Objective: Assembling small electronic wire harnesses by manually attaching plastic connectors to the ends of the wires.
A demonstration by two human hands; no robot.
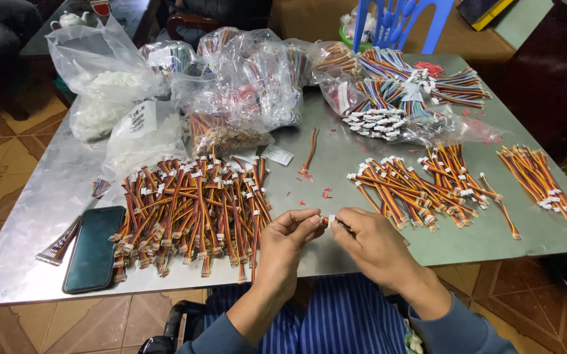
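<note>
My left hand [288, 240] and my right hand [370, 241] meet at the near edge of a metal table [41, 216]. Between their fingertips they pinch a small white connector [330, 220] on a short piece of wire; both hands touch it. A big pile of red, yellow and black wire harnesses with white plugs [191, 210] lies just left of my left hand. More such harnesses [421, 183] lie in loose bundles right of my right hand.
A dark phone [93, 248] lies at the front left beside a flat ribbon of wires [57, 244]. Clear plastic bags [244, 78] of wires and white parts crowd the back. Another bundle [539, 176] sits far right. A blue plastic chair [395, 23] stands behind the table.
</note>
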